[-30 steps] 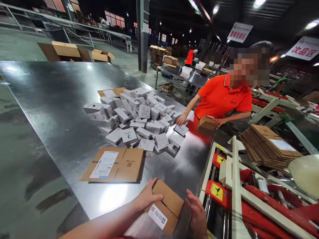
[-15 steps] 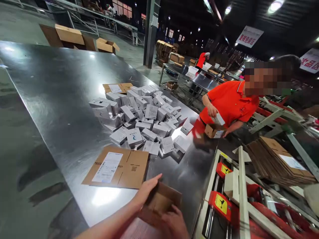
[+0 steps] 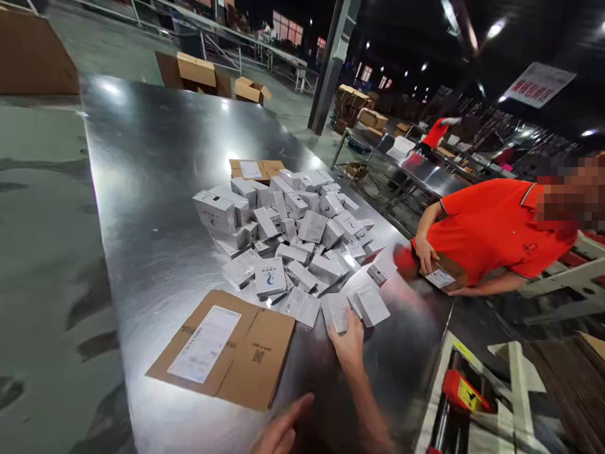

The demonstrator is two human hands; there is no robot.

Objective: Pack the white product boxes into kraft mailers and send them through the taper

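Note:
At the near edge of the pile, my right hand grips a small white box, thumb on one side and fingers on the other. The box still lies on the metal table. My left hand is low at the bottom edge, index finger stretched and the others curled, beside the dark brown cardboard box, which is mostly out of view and blurred. Left of my hands lies a flattened carton with a white label. More white boxes are heaped beyond, some with a blue logo.
The steel table stretches away to the far left. Another flat carton lies behind the pile. A person in a red shirt holds a labelled carton across the table. A red and white machine stands at right, near stacked cardboard.
My right hand has left the cardboard box and reached forward to a white box. My left hand and the cardboard box sit lower in view. The co-worker's hand now rests on their carton.

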